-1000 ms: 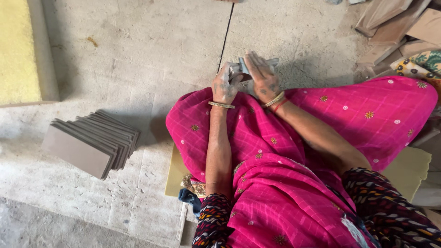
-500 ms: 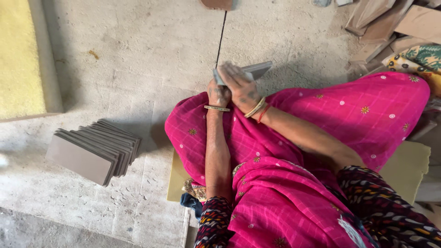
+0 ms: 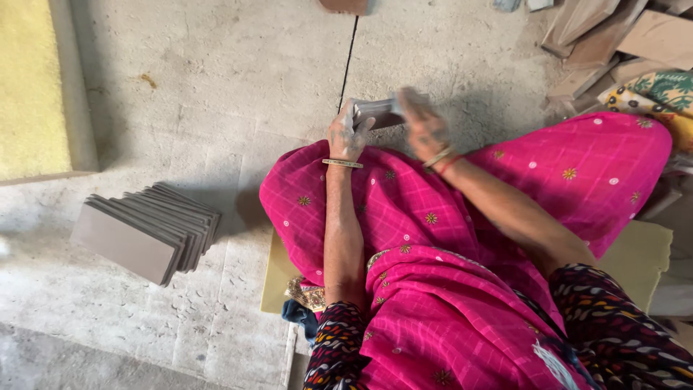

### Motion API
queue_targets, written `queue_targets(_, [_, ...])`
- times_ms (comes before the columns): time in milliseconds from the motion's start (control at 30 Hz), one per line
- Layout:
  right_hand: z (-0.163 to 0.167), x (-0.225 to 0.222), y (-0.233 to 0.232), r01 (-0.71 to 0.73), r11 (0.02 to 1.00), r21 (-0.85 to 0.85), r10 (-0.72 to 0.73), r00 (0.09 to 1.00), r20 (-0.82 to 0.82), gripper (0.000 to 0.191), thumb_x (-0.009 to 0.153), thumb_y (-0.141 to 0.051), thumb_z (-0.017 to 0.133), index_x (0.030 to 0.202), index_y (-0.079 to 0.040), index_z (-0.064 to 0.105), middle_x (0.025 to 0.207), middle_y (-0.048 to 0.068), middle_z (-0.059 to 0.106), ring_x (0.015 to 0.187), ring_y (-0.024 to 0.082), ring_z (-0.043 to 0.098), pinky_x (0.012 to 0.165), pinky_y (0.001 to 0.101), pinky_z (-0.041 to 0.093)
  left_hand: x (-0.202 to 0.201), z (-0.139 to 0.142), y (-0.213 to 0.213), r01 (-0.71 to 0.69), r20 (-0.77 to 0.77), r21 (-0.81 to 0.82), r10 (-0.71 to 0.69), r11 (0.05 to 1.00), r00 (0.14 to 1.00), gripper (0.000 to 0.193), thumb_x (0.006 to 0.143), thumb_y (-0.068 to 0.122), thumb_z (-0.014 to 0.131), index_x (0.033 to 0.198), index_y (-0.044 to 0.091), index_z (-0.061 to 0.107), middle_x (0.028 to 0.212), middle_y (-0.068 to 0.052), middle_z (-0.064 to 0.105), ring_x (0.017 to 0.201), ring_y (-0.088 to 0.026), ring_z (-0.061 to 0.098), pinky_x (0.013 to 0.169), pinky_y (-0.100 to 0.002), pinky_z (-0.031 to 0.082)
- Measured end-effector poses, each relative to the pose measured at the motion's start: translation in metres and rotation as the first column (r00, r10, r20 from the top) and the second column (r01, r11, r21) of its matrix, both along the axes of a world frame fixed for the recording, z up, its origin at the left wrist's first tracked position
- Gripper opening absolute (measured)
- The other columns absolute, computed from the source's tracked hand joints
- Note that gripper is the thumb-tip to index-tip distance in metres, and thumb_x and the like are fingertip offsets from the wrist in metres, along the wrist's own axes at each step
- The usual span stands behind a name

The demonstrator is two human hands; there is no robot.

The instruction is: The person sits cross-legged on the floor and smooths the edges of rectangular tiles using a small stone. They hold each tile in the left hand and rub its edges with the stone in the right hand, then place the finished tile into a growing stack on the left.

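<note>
Two hands on flat grey rectangular tile (image 3: 380,112): left hand (image 3: 346,137) fingers pinching left end, long axis left-right; right hand (image 3: 422,130) blurred, grip unclear.

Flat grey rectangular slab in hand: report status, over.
Left hand grips flat grey rectangular slab at its near end. Right hand blurred, against slab's far side. Leaning stack of grey slabs on concrete floor, apart. Nothing obstructing.

Small stack of flat grey rectangular slabs (image 3: 381,113), held edge-on and roughly level above the knees, over the concrete floor. One end rests in the left hand (image 3: 346,133); the right hand (image 3: 424,126), blurred, lies against the other end.
</note>
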State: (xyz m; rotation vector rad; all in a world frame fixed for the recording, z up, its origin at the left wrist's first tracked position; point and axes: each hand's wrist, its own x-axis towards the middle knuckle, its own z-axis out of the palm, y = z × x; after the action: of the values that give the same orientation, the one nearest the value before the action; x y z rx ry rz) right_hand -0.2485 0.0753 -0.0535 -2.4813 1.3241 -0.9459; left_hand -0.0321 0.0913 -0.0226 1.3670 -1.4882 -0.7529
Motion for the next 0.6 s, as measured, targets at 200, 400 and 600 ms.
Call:
queue_targets(200, [0.029,0.095,0.015,-0.107,0.984,-0.145,0.127,0.983,0.137,0.061,0.095,0.006,0.057,0.153,-0.010,0.046,0.148,0.015,0.059,0.140,0.030,0.057,0.118,0.0464,0.050,0.011,-0.035,0.001,0.026,0.087,-0.176,-0.011,0.984,0.996,0.031,0.089,0.000,0.070,0.119,0.005,0.062,0.102,-0.015,0.074,0.092,-0.028,0.074,0.078,-0.036,0.060])
queue_targets(400, [0.013,0.005,-0.017,0.121,0.949,0.292,-0.129,0.992,0.010,0.049,0.105,0.006,0.050,0.148,-0.016,0.058,0.143,0.014,0.064,0.131,0.029,0.061,0.109,0.0363,0.052,0.010,-0.031,-0.002,-0.024,-0.052,0.053,0.027,0.998,0.998,0.036,0.090,0.014,0.078,0.120,0.002,0.063,0.097,-0.014,0.076,0.089,-0.028,0.075,0.078,-0.038,0.059])
queue_targets(600, [-0.013,-0.049,-0.010,0.191,0.880,0.436,-0.174,0.982,-0.079,0.035,0.108,-0.014,0.055,0.140,-0.009,0.065,0.128,0.018,0.070,0.116,0.034,0.067,0.097,0.0396,0.054,0.010,-0.023,-0.008,-0.063,-0.136,0.037,0.067,0.997,0.988,0.032,0.090,0.013,0.081,0.115,0.000,0.067,0.096,-0.015,0.076,0.087,-0.023,0.073,0.076,-0.037,0.058])
